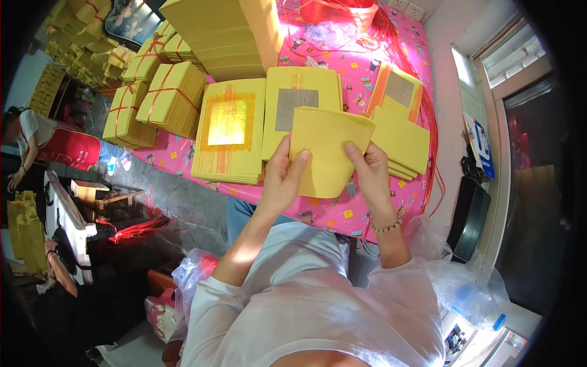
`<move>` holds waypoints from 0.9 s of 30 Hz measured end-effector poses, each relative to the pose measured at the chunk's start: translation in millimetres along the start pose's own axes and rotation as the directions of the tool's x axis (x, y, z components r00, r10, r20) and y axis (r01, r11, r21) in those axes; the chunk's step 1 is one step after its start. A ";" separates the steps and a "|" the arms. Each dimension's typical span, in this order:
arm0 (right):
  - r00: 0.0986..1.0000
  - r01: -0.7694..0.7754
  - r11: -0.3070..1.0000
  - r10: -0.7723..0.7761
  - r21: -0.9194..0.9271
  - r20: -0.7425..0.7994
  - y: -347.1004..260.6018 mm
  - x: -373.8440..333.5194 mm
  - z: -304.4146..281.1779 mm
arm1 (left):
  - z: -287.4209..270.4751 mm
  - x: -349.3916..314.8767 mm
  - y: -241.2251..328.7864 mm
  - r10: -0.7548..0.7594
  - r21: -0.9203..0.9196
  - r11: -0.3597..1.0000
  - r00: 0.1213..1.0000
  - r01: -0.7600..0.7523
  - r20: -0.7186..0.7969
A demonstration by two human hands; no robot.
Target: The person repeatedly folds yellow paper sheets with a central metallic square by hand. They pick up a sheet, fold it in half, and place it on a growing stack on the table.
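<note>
A sheaf of plain yellow paper sheets (pixel 330 153) is held up in front of my body, bowed a little along its top edge. My left hand (pixel 284 174) grips its left side, thumb on the near face. On the right side my right hand (pixel 372 174), with a beaded bracelet on the wrist, pinches it the same way. Behind the sheaf lies a yellow paper stack with a silver square (pixel 293 104), partly covered. To its left is a stack with a shiny gold square (pixel 231 122) and orange smears. A plain yellow pile (pixel 406 147) fans out beside my right hand.
Yellow bundles tied with red string (pixel 173 98) line the left of the pink patterned tablecloth (pixel 354 79). A red basket (pixel 342 13) and red strands (pixel 397 43) lie at the back. A window (pixel 526 122) is at right. Two other people work at far left.
</note>
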State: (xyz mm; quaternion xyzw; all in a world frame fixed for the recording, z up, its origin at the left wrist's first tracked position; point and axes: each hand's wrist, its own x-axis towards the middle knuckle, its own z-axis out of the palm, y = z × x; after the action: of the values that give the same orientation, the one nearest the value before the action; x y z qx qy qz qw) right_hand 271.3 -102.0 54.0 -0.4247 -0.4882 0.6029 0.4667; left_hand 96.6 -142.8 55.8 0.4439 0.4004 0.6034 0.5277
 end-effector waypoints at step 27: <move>0.980 -0.139 0.986 0.150 -0.091 0.132 -11.8 -3.1 -1.9 | -13.4 12.7 14.5 -0.243 -0.089 0.967 0.970 0.240 -0.017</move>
State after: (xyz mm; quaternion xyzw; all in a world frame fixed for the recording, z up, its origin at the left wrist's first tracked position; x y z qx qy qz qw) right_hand 275.5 -103.7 65.5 -0.4349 -0.5114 0.6429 0.3688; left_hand 79.0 -132.2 67.2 0.3602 0.4322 0.5574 0.6105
